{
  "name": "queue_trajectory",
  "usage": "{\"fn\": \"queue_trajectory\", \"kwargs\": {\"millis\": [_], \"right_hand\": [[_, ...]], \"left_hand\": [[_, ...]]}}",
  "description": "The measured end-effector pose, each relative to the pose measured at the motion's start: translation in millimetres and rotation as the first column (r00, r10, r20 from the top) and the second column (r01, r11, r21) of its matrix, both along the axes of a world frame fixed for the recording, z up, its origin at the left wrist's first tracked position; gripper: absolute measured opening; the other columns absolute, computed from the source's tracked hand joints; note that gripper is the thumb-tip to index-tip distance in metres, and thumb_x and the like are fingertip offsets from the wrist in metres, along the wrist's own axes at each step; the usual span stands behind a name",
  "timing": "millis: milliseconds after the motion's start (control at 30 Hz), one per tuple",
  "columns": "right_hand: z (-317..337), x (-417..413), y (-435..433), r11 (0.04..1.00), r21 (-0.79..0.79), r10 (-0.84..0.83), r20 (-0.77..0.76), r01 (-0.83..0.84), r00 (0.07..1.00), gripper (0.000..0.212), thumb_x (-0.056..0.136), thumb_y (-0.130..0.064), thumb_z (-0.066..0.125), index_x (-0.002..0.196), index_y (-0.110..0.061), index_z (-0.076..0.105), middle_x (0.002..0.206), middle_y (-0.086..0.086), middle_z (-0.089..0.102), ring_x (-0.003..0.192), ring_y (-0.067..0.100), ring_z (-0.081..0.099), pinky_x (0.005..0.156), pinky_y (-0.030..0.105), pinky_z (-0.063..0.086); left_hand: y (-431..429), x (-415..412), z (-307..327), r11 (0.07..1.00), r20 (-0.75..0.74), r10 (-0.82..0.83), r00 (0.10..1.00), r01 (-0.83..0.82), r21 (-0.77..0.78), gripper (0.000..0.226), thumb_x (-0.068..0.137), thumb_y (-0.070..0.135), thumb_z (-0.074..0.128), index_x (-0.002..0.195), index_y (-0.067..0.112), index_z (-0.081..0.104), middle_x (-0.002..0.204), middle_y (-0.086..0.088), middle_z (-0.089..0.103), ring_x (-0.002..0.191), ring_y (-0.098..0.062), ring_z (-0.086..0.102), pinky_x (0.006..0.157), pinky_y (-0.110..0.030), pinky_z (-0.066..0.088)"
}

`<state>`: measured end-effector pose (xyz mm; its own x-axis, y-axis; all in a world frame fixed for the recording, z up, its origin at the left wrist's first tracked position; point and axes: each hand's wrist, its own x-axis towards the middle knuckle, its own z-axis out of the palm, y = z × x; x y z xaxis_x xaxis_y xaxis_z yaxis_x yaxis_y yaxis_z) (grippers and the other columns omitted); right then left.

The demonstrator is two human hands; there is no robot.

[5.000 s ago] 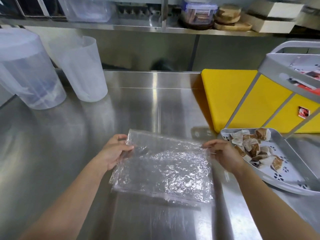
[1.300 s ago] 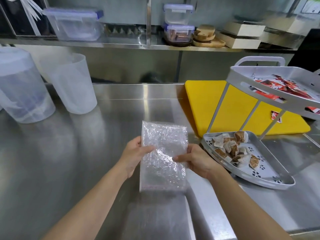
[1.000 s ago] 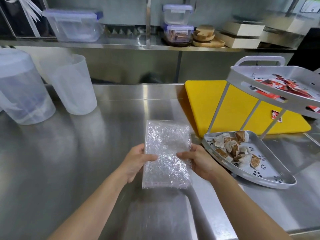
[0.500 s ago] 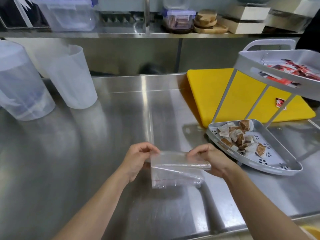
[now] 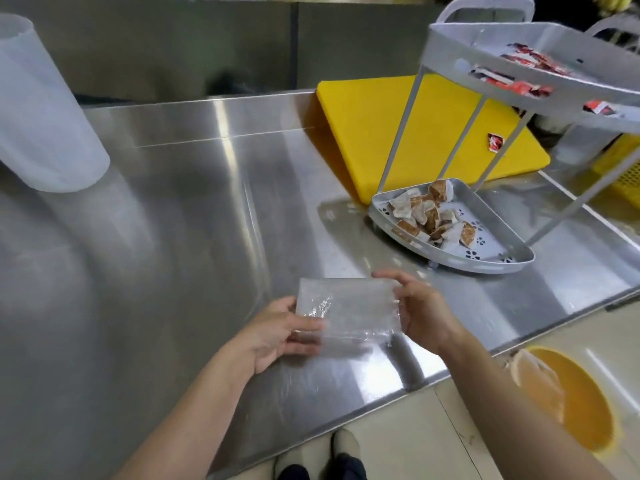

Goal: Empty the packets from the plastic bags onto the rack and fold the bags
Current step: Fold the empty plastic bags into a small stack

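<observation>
A clear plastic bag (image 5: 349, 311), folded into a small rectangle, is held just above the steel counter (image 5: 194, 209). My left hand (image 5: 280, 336) grips its left edge and my right hand (image 5: 420, 311) pinches its right edge. To the right stands a grey two-tier rack (image 5: 450, 259). Its lower tray holds a pile of brown and white packets (image 5: 429, 213). Its upper tray (image 5: 460, 55) holds red and white packets (image 5: 512, 69).
A yellow cutting board (image 5: 367, 133) lies under the rack, with one red packet (image 5: 495, 142) on it. A translucent plastic jug (image 5: 45, 116) stands at the far left. An orange bin (image 5: 568, 396) sits on the floor beyond the counter's front edge.
The bag was folded in half from a tall strip into a small rectangle. Both hands kept hold of its sides, and my view dropped lower toward the counter edge and floor.
</observation>
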<state>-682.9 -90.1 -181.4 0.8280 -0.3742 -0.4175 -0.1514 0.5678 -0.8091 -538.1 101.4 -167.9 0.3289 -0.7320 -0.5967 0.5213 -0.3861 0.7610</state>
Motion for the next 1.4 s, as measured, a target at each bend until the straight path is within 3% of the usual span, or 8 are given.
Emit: {"fn": "queue_trajectory", "kwargs": {"millis": [133, 367, 467, 567, 767, 1033, 1200, 1400], "right_hand": [[-5.9, -20.8, 6.8, 0.998, 0.07, 0.009, -0.008, -0.009, 1.0, 0.081, 0.06, -0.032, 0.082, 0.129, -0.009, 0.046, 0.107, 0.022, 0.06, 0.091, 0.039, 0.057, 0.092, 0.056, 0.045], [-1.0, -55.8, -0.8, 0.934, -0.159, -0.338, -0.094, 0.321, 0.936, 0.045, 0.075, 0.01, 0.065, 0.118, 0.004, 0.051, 0.091, 0.021, 0.063, 0.062, 0.022, 0.067, 0.057, 0.028, 0.059], [0.2, -92.7, -16.6, 0.902, -0.193, -0.405, -0.07, 0.386, 0.912, 0.036, 0.076, 0.01, 0.064, 0.109, -0.002, 0.055, 0.066, 0.004, 0.06, 0.056, 0.018, 0.062, 0.057, 0.027, 0.057], [-5.9, -139.0, -35.5, 0.864, -0.185, -0.486, -0.063, 0.468, 0.872, 0.038, 0.075, 0.011, 0.065, 0.108, -0.003, 0.054, 0.065, 0.003, 0.046, 0.057, 0.02, 0.056, 0.057, 0.029, 0.056], [-14.7, -252.5, -72.3, 0.798, -0.128, -0.598, -0.056, 0.588, 0.799, 0.026, 0.076, 0.013, 0.061, 0.093, -0.006, 0.06, 0.068, 0.004, 0.064, 0.052, 0.013, 0.058, 0.047, 0.023, 0.051], [-40.7, -400.0, -106.6, 0.582, -0.165, -0.807, -0.236, 0.796, 0.541, 0.031, 0.075, 0.006, 0.066, 0.104, -0.002, 0.057, 0.088, 0.018, 0.065, 0.067, 0.026, 0.059, 0.054, 0.028, 0.049], [-69.4, -435.2, -118.8, 0.422, -0.159, -0.865, -0.365, 0.893, 0.344, 0.041, 0.079, 0.003, 0.064, 0.11, -0.01, 0.04, 0.084, 0.015, 0.06, 0.052, 0.021, 0.058, 0.04, 0.023, 0.047], [-110.1, -450.0, -157.3, 0.445, -0.178, -0.79, -0.54, 0.878, 0.291, 0.016, 0.085, 0.001, 0.05, 0.092, -0.012, 0.043, 0.075, 0.012, 0.059, 0.042, 0.018, 0.058, 0.036, 0.021, 0.036]], "left_hand": [[-16.5, -16.5, -6.7, 0.979, 0.115, 0.2, 0.973, -0.192, -0.069, 0.042, 0.075, -0.005, 0.068, 0.113, 0.004, 0.054, 0.096, -0.006, 0.069, 0.071, -0.014, 0.069, 0.058, -0.023, 0.057], [-51.7, -62.8, -3.0, 0.99, 0.224, 0.142, 0.964, -0.137, -0.04, 0.032, 0.077, 0.005, 0.071, 0.104, 0.01, 0.054, 0.093, -0.005, 0.07, 0.065, -0.018, 0.066, 0.069, -0.038, 0.057], [-74.1, -86.5, -0.1, 0.993, 0.162, 0.111, 0.981, -0.106, -0.044, 0.028, 0.079, 0.005, 0.068, 0.103, 0.002, 0.055, 0.1, -0.013, 0.067, 0.069, -0.024, 0.064, 0.06, -0.026, 0.057], [-100.2, -119.7, -4.3, 0.999, 0.156, 0.033, 0.987, -0.029, -0.028, 0.021, 0.082, -0.001, 0.062, 0.101, -0.002, 0.055, 0.1, -0.018, 0.062, 0.068, -0.025, 0.067, 0.059, -0.024, 0.059], [-165.9, -225.6, -8.9, 0.994, 0.206, -0.106, 0.973, 0.104, 0.02, 0.01, 0.085, -0.004, 0.054, 0.089, 0.005, 0.053, 0.087, -0.011, 0.06, 0.067, -0.026, 0.062, 0.056, -0.021, 0.057], [-258.5, -357.8, -37.6, 0.891, 0.251, -0.453, 0.855, 0.434, 0.13, 0.012, 0.085, 0.001, 0.051, 0.082, 0.012, 0.047, 0.072, -0.014, 0.058, 0.05, -0.019, 0.054, 0.046, -0.026, 0.047], [-305.9, -398.3, -69.4, 0.848, 0.234, -0.526, 0.818, 0.485, 0.213, 0.018, 0.085, 0.006, 0.057, 0.086, 0.013, 0.04, 0.067, -0.014, 0.058, 0.047, -0.019, 0.051, 0.043, -0.026, 0.046], [-365.0, -422.0, -113.7, 0.791, 0.22, -0.602, 0.767, 0.536, 0.296, 0.011, 0.085, 0.004, 0.05, 0.081, 0.014, 0.046, 0.061, -0.013, 0.057, 0.049, -0.022, 0.048, 0.045, -0.027, 0.04]]}}
